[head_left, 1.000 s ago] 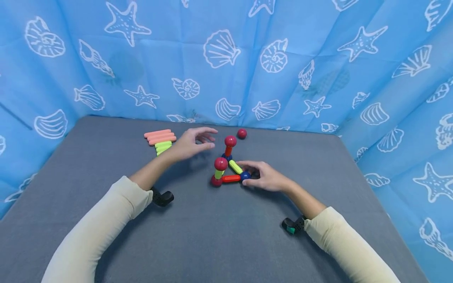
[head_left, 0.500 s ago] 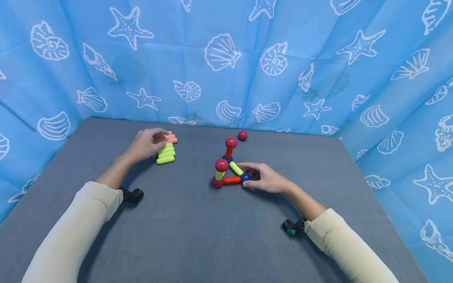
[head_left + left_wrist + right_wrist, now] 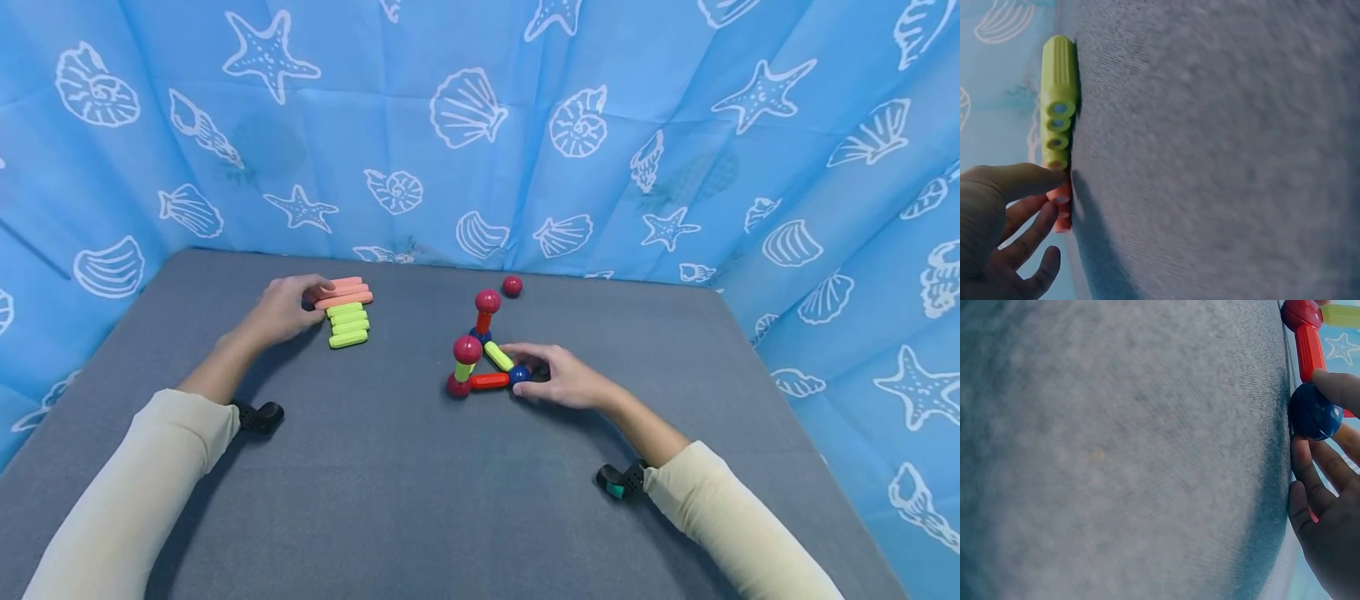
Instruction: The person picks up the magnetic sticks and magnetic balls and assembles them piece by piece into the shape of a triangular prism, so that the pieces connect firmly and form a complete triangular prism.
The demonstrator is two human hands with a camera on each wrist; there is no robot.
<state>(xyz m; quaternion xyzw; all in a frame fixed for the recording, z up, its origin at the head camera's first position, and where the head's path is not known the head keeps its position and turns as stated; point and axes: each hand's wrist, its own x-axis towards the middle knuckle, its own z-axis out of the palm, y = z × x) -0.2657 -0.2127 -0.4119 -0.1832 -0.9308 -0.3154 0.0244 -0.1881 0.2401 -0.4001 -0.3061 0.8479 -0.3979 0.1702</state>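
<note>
In the head view, my left hand (image 3: 281, 308) is at the left ends of three orange magnetic building rods (image 3: 348, 293). Its thumb and fingers pinch the nearest orange rod (image 3: 1061, 199), seen end-on in the left wrist view. My right hand (image 3: 566, 379) grips a blue ball (image 3: 1316, 412), thumb on top and fingers behind. That ball forms a corner of a triangular frame, joined to a lying red rod (image 3: 491, 381) and a yellow-green rod (image 3: 498, 356). Two short uprights rise from the other corners, topped by red balls (image 3: 468, 350), (image 3: 487, 301).
Several yellow-green rods (image 3: 348, 325) lie side by side just in front of the orange ones. A loose red ball (image 3: 512, 286) sits behind the frame. The grey cloth-covered table (image 3: 420, 500) ends at a blue shell-patterned curtain (image 3: 480, 183).
My left hand has moved left from beside the frame, passing over the rods to the orange rods' left ends, and now pinches one. The right hand stays on the blue ball.
</note>
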